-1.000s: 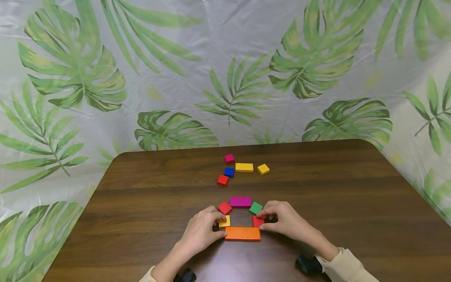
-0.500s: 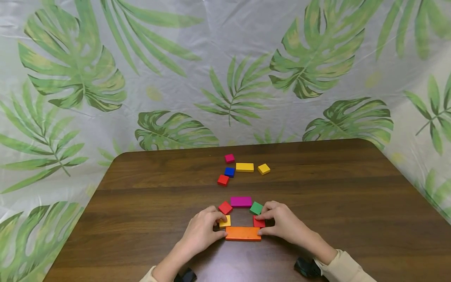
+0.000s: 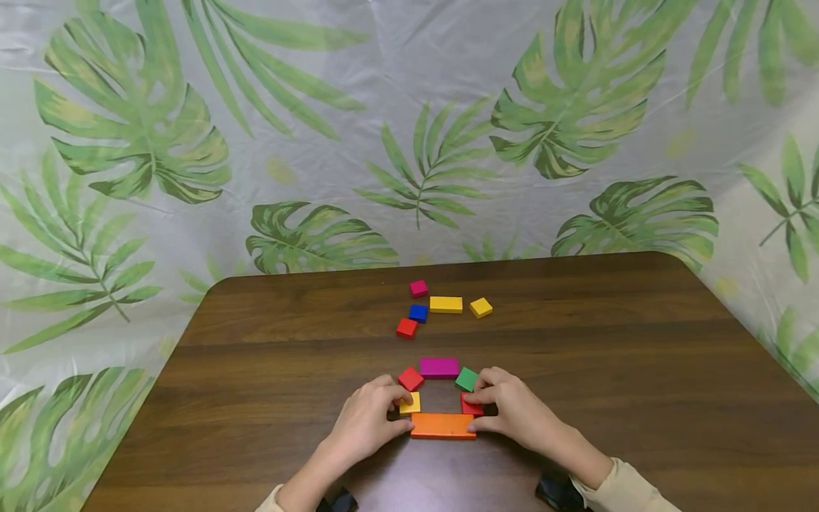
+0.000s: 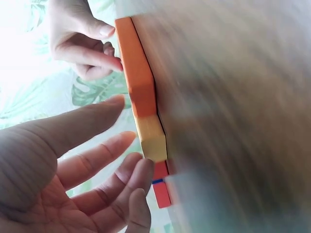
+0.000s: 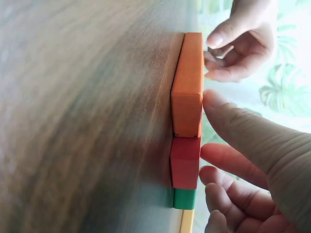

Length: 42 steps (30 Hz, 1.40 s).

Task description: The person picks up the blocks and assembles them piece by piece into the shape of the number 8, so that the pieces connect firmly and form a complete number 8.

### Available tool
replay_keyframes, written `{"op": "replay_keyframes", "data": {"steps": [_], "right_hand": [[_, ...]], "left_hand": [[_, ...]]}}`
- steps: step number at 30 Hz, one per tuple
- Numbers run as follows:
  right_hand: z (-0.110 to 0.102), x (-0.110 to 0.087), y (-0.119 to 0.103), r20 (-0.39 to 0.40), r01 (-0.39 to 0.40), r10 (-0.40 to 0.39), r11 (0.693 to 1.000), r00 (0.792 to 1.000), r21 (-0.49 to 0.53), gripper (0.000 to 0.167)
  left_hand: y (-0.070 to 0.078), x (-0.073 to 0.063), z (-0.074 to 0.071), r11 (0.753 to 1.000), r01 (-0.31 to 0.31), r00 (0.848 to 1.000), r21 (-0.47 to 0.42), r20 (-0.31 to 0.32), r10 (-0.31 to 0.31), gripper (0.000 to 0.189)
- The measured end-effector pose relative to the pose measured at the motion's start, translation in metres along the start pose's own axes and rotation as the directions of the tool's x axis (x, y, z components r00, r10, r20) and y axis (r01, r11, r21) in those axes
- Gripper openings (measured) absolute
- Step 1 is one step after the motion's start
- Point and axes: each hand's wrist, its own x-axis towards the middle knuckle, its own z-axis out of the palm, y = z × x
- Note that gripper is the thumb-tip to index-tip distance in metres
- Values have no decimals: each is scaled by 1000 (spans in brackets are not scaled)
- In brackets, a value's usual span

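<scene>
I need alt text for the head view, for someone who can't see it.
A left hand at a yellow block and a right hand at a red block flank a six-block ring, its orange block nearest the viewer. Five more blocks lie behind on a brown table.

Between the left hand (image 3: 367,416) and the right hand (image 3: 512,409) lies an orange block (image 3: 443,426); beside the left is a yellow block (image 3: 411,403), beside the right a red block (image 3: 471,405); just beyond them sit a magenta bar (image 3: 439,368) and a green block (image 3: 466,379); farther off, a blue block (image 3: 419,313) and a yellow bar (image 3: 446,305); under both, the tabletop (image 3: 288,320) is brown, streaked darker; well beyond, the pale grey backdrop (image 3: 441,64) bears green leaves; behind the right hand, the sleeve (image 3: 627,489) is cream.
</scene>
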Motion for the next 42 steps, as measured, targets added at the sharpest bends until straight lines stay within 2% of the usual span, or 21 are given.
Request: {"op": "replay_keyframes", "data": {"steps": [11,19,28,34,37,42], "right_hand": [[-1,4,-2,-16,28,-28,999,999,-24,35],[-2,0,-2,-13,27,-27,1000,1000,-12,35],[3,1,-3,-11,28,-28,1000,1000,0,35],[3,3,-2,2,32,-32,999,999,10,35],[3,2,-1,-5,35,-35,999,999,17,36],[2,1,0,-8,34,-34,999,999,19,37]], "left_hand": [[-16,7,-22,997,75,992,-17,-103,-77,21],[-32,27,-27,993,104,979,-49,-170,-111,21],[-49,64,-29,992,123,982,-23,-140,-125,22],[-53,86,-25,990,139,981,10,-137,-136,20],[-53,97,-21,992,122,985,28,-129,-118,23],[-54,112,-16,996,68,995,60,-77,-63,27]]}}
